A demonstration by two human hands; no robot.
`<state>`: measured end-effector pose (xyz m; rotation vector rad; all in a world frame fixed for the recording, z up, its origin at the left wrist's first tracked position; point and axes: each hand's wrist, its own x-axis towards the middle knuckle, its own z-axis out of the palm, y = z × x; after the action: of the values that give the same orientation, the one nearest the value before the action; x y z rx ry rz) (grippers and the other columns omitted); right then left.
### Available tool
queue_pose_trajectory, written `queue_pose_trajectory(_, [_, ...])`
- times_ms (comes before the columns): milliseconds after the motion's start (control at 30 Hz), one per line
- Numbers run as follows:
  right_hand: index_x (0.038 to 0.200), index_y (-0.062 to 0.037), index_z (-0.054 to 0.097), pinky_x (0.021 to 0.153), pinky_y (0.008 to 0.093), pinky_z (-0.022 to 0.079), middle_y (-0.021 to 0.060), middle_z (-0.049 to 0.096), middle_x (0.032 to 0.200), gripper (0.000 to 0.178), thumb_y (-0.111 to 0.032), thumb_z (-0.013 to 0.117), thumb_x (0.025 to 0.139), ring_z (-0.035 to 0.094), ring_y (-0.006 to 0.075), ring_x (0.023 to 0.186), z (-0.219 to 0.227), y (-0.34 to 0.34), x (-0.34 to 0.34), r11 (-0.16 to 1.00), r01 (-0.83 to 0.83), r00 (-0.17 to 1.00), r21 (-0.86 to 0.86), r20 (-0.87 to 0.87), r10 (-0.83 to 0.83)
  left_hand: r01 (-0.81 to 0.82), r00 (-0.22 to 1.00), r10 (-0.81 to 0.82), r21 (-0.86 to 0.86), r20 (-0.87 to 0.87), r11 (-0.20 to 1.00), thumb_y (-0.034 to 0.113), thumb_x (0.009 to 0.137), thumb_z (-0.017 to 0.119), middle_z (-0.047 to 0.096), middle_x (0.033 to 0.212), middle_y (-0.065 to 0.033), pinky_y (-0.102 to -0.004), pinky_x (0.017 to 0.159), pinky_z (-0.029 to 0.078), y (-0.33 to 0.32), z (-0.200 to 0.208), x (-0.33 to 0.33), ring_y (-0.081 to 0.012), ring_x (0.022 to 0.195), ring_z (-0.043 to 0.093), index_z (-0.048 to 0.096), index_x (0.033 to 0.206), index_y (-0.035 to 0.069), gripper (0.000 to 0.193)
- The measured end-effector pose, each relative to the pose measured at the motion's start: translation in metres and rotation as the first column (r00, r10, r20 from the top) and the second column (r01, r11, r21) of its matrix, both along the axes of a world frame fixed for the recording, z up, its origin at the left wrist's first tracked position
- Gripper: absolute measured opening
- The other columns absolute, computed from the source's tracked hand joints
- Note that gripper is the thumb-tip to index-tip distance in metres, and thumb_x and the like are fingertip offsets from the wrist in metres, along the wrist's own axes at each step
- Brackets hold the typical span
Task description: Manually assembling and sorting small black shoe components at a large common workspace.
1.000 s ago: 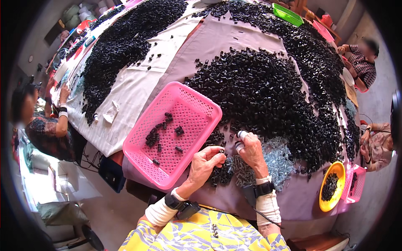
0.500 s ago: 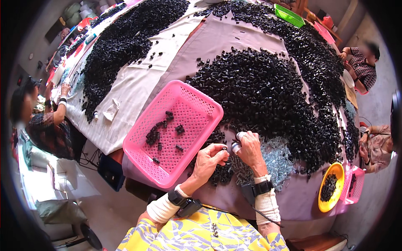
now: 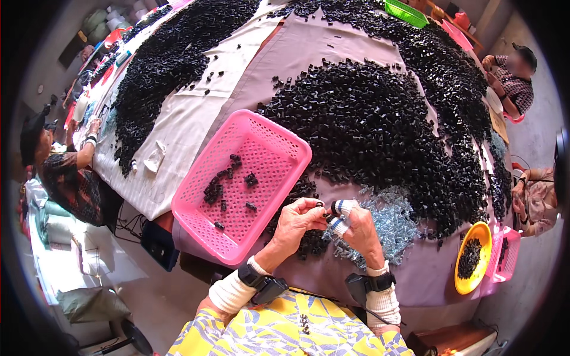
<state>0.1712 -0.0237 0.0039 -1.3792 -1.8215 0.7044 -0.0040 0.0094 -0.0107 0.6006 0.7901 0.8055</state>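
My left hand [image 3: 295, 225] pinches a small black plastic piece [image 3: 319, 204] between thumb and fingertips. Close beside it, my right hand [image 3: 362, 230] has its taped thumb and forefinger brought toward that piece. Something dark shows at their tips, too small to make out. Under and beside my right hand spreads a heap of small clear bluish pieces [image 3: 393, 222]. To the left, a pink perforated basket [image 3: 252, 204] holds several small black pieces [image 3: 214, 191] lying in clusters and singly. Beyond my hands rises a big mound of loose black pieces [image 3: 356, 121].
A yellow dish [image 3: 485, 270] with black bits and a small pink basket [image 3: 509, 261] stand at the right edge. More black pieces [image 3: 178, 65] cover the far left cloth. A green basket [image 3: 407, 13] lies far off. Other people sit at the left [image 3: 65, 172] and right [image 3: 515, 83].
My right hand has turned, its taped fingertips now pointing toward the piece in my left hand. My left hand keeps its pinch and has shifted slightly. The whole view has moved a little.
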Motion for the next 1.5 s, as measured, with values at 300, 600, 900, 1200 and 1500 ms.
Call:
queue_pose_trajectory(300, [0.103,0.0046,0.056,0.079,0.0412,0.044,0.0160,0.060,0.085,0.036,0.000,0.063,0.068,0.057,0.0335,0.082,-0.006,-0.007,-0.018,0.956,0.064,0.979,0.287,0.165,-0.116,-0.097,0.995,0.097,0.025,-0.003,0.995,0.007,0.088,0.062,0.065,0.097,-0.0080,-0.0295,0.076,0.055,-0.005,0.007,0.008,-0.0140,0.085,0.064,0.059,0.107,0.001,0.021])
queue_pose_trajectory(600, [0.099,0.0030,0.057,0.076,0.0410,0.045,0.0160,0.059,0.085,0.034,0.001,0.064,0.065,0.056,0.0340,0.081,0.000,-0.007,-0.011,0.961,0.052,0.988,0.270,0.125,-0.088,-0.018,1.000,0.019,0.061,-0.017,0.998,0.008,0.088,0.063,0.065,0.096,-0.0074,-0.0294,0.075,0.056,-0.005,0.008,0.006,-0.0144,0.082,0.065,0.060,0.109,0.000,0.023])
queue_pose_trajectory(900, [0.098,0.0004,0.060,0.072,0.0405,0.047,0.0138,0.061,0.083,0.031,-0.001,0.066,0.067,0.057,0.0335,0.076,0.010,-0.014,0.001,0.965,0.121,0.993,0.233,-0.018,-0.120,0.007,0.998,0.003,0.190,-0.056,0.982,0.008,0.088,0.063,0.066,0.091,-0.0077,-0.0281,0.075,0.055,-0.009,0.016,0.014,-0.0138,0.080,0.065,0.060,0.108,-0.001,0.022])
queue_pose_trajectory(1200, [0.095,0.0020,0.059,0.079,0.0430,0.046,0.0121,0.061,0.083,0.033,-0.001,0.069,0.063,0.058,0.0305,0.077,0.026,-0.004,0.003,0.885,0.063,0.973,0.460,0.171,-0.157,0.055,0.967,0.044,0.376,-0.250,0.925,0.003,0.086,0.063,0.065,0.091,-0.0025,-0.0204,0.069,0.050,-0.013,0.023,0.021,-0.0058,0.077,0.060,0.063,0.109,0.000,0.024])
queue_pose_trajectory(1500, [0.095,0.0051,0.056,0.084,0.0454,0.045,0.0161,0.057,0.087,0.039,0.002,0.065,0.057,0.057,0.0326,0.084,0.028,-0.009,0.004,0.906,-0.019,0.963,0.424,0.252,-0.098,0.162,0.912,0.094,0.560,-0.399,0.813,-0.005,0.084,0.057,0.062,0.091,-0.0032,-0.0202,0.071,0.051,-0.011,0.023,0.017,-0.0074,0.079,0.061,0.065,0.110,0.000,0.027])
